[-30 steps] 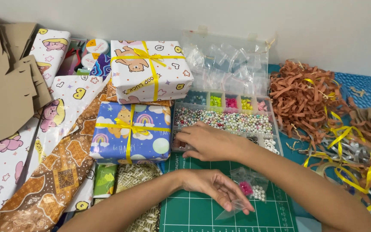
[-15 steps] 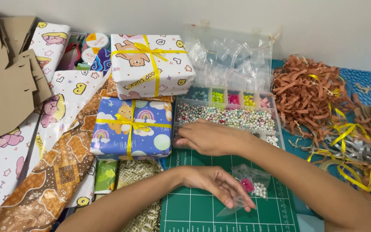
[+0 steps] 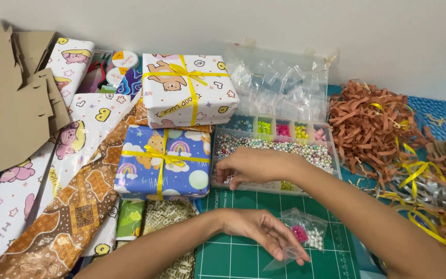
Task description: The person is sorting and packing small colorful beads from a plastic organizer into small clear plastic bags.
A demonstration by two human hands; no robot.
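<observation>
My left hand (image 3: 261, 232) rests on the green cutting mat (image 3: 243, 206) and pinches the mouth of a small clear plastic bag (image 3: 300, 240) holding pink and pearl beads. My right hand (image 3: 251, 165) reaches across into the front left compartment of the clear bead organiser box (image 3: 274, 150), fingertips pressed together among small beads; whether a bead sits between them cannot be told. The box's open lid (image 3: 280, 88) leans against the wall behind it.
A blue rainbow-print gift box (image 3: 163, 163) with yellow ribbon lies left of the organiser, a white bear-print gift box (image 3: 187, 90) behind it. Wrapping paper sheets (image 3: 73, 155) and cardboard (image 3: 6, 103) lie at left. Brown shredded paper (image 3: 372, 124) and yellow and silver ribbon (image 3: 419, 186) pile at right.
My right hand has stayed over the organiser's front left compartment, fingers curling down into the beads. My left hand has kept hold of the small bag on the mat.
</observation>
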